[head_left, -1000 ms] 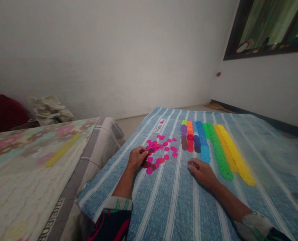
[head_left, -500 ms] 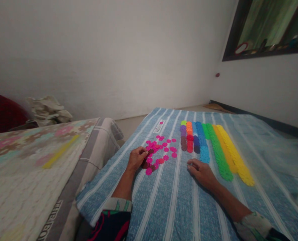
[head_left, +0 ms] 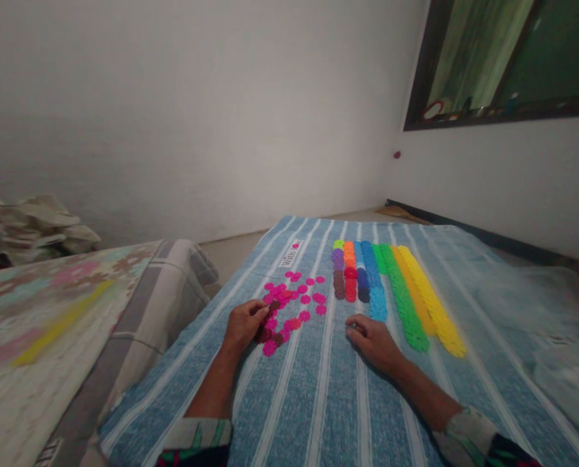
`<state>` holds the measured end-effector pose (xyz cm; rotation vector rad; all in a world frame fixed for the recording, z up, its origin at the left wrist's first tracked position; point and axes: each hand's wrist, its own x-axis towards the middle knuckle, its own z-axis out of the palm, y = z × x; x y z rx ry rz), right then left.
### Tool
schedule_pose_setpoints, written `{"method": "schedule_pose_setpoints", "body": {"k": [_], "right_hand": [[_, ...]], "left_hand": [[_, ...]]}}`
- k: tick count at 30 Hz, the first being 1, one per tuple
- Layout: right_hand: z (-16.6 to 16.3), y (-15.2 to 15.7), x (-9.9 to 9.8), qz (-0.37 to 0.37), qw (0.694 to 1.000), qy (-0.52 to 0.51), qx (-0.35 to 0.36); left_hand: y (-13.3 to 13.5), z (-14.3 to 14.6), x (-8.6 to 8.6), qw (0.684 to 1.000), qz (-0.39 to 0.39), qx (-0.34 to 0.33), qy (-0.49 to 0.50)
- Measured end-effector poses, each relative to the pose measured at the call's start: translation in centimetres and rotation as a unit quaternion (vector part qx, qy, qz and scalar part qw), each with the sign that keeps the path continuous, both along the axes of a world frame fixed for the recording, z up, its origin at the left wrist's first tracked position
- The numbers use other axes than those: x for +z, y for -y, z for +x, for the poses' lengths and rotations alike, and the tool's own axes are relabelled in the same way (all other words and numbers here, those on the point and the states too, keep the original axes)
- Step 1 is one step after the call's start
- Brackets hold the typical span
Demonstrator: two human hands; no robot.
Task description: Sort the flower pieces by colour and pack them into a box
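Observation:
Loose bright pink flower-edged discs (head_left: 305, 299) lie scattered on the blue striped cloth, a few dark brown ones among them. My left hand (head_left: 245, 324) is at the left side of this pile, thumb and index finger pinched on a dark brown disc (head_left: 274, 305). My right hand (head_left: 374, 340) rests over the cloth, loosely curled, with a small gap between thumb and index finger and nothing visible in it. Just beyond it are overlapping rows of discs sorted by colour: light blue (head_left: 378, 303), dark blue (head_left: 363, 285), red (head_left: 350, 290), brown (head_left: 339, 288).
Longer green (head_left: 406, 301) and yellow (head_left: 433, 301) rows run to the right. Clear plastic bags (head_left: 569, 370) lie at the right edge. Leftward, past a gap, stands another surface with a patterned cover (head_left: 70, 292). A white wall (head_left: 197, 117) rises behind.
The view has turned slightly right, so everything sits further left in the picture. Both hands keep nearly the same places over the cloth; the left still pinches the brown disc.

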<state>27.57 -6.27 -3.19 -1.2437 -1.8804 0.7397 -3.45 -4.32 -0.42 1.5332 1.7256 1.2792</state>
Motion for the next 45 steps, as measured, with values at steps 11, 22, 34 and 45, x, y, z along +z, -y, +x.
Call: {"method": "schedule_pose_setpoints", "body": {"k": [11, 22, 34, 45], "right_hand": [[0.3, 0.1, -0.1, 0.010, 1.000, -0.003, 0.002], [0.3, 0.1, 0.0, 0.011, 1.000, -0.001, 0.004], [0.5, 0.5, 0.2, 0.001, 1.000, -0.013, 0.001], [0.6, 0.7, 0.4, -0.007, 1.000, -0.002, -0.001]], "left_hand": [[0.6, 0.5, 1.0, 1.000, 0.010, 0.004, 0.020], [0.9, 0.7, 1.1, 1.000, -0.014, -0.009, 0.026], [0.8, 0.7, 0.6, 0.999, -0.012, -0.019, 0.028], [0.7, 0.7, 0.2, 0.999, -0.006, -0.003, 0.042]]}}
